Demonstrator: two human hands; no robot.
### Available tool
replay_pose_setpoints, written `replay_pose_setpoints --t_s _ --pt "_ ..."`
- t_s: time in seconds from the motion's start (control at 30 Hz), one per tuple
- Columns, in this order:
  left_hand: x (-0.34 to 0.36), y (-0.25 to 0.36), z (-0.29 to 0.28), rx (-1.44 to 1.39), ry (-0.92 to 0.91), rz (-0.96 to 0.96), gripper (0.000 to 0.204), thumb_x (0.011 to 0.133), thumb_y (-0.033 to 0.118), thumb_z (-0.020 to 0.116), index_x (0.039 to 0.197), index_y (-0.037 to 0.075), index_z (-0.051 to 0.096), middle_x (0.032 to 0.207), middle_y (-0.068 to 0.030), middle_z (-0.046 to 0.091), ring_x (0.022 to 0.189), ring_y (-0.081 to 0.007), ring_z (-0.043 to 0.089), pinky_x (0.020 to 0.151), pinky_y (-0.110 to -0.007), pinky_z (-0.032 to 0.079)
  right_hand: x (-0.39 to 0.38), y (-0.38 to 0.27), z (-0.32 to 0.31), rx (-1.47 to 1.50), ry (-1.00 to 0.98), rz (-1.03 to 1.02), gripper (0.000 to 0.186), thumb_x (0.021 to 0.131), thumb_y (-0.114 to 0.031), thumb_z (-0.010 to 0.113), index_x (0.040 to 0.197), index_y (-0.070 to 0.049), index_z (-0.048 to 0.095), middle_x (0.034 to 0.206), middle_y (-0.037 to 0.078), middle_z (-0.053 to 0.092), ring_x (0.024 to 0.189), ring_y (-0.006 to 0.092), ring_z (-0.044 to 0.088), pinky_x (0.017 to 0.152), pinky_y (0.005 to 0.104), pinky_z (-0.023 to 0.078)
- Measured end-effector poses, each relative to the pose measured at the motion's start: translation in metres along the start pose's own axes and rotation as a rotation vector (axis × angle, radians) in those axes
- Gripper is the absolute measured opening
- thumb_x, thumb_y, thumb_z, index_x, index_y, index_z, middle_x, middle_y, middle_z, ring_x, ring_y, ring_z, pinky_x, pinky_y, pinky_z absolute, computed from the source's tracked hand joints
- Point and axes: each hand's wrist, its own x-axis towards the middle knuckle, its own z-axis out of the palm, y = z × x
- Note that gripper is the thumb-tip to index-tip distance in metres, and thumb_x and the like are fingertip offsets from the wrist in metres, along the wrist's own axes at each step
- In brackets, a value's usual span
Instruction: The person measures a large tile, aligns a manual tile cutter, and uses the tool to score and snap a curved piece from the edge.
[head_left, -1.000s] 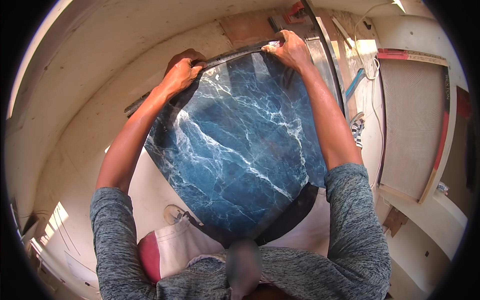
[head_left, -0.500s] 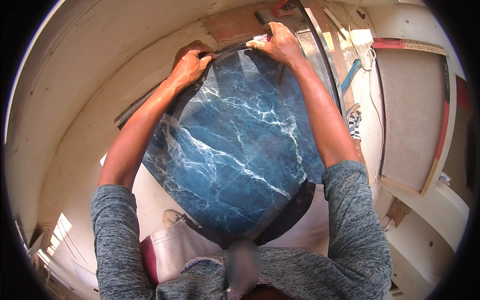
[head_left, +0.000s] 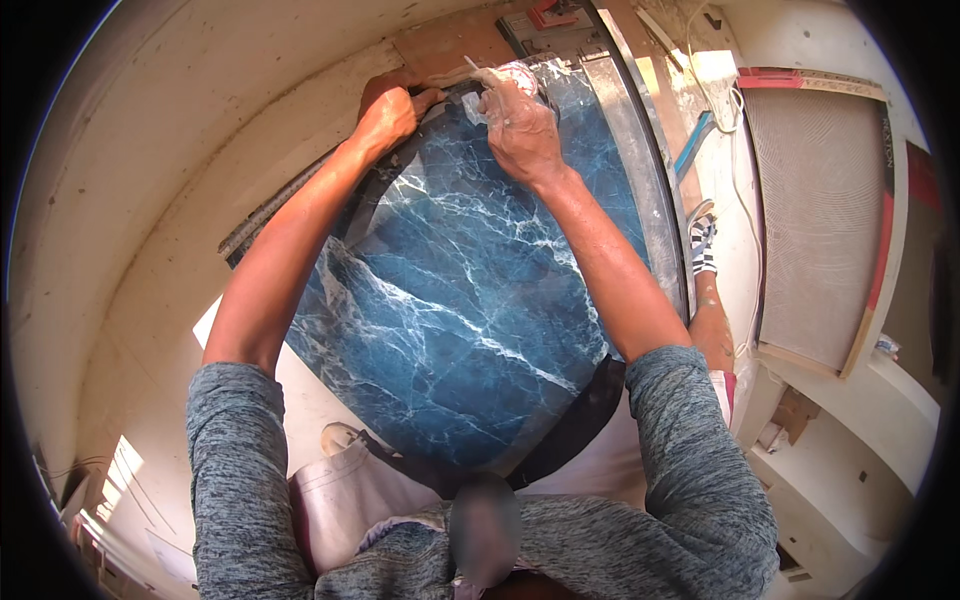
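A blue marble-look slab (head_left: 450, 300) with white veins lies before me, its near edge against my lap. At its far edge, my left hand (head_left: 392, 115) is closed with thumb and fingers on a dark strip (head_left: 405, 158) along the rim. My right hand (head_left: 522, 130) is to the right of it, over the slab, with its fingers curled together. By those fingertips shows a small whitish scrap (head_left: 473, 107). A round red-and-white thing (head_left: 520, 76) is just beyond the knuckles. What the right fingers grip is hidden.
A long metal-edged bar (head_left: 640, 150) runs along the slab's right side. Beyond it are a blue tool (head_left: 693, 145), a white cable (head_left: 742, 180) and a leg with a checkered shoe (head_left: 703, 243). A framed tile with ridged backing (head_left: 815, 225) is farther right. A curved pale wall (head_left: 150, 180) rises at left.
My right hand has moved left and toward me, off the far edge, and its fingers have curled in. The whitish scrap now shows beside it. My left hand has barely shifted.
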Motion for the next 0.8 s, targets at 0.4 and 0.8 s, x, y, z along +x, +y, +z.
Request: replay_pose_setpoints --t_s 0.4,0.8 --pt "-0.001 0.006 0.001 -0.015 -0.006 -0.016 0.027 0.086 0.026 0.073 0.1 0.002 0.075 0.094 -0.0164 0.074 0.081 -0.0276 0.068 0.079 -0.036 0.052 -0.011 -0.008 0.028 -0.132 0.136 0.286 0.014 0.087 -0.023 0.068 0.092 -0.01 0.068 0.082 0.016 0.071 0.078 0.0393 0.068 0.07 0.0491 0.053" --pt "0.0 0.002 0.002 -0.023 -0.017 -0.036 0.026 0.086 0.024 0.072 0.099 0.002 0.075 0.095 -0.0161 0.074 0.083 -0.027 0.069 0.08 -0.034 0.052 -0.006 -0.007 0.031 -0.202 0.052 0.312 0.018 0.083 -0.023 0.07 0.095 -0.01 0.069 0.078 0.022 0.069 0.077 0.0422 0.068 0.07 0.0518 0.053"
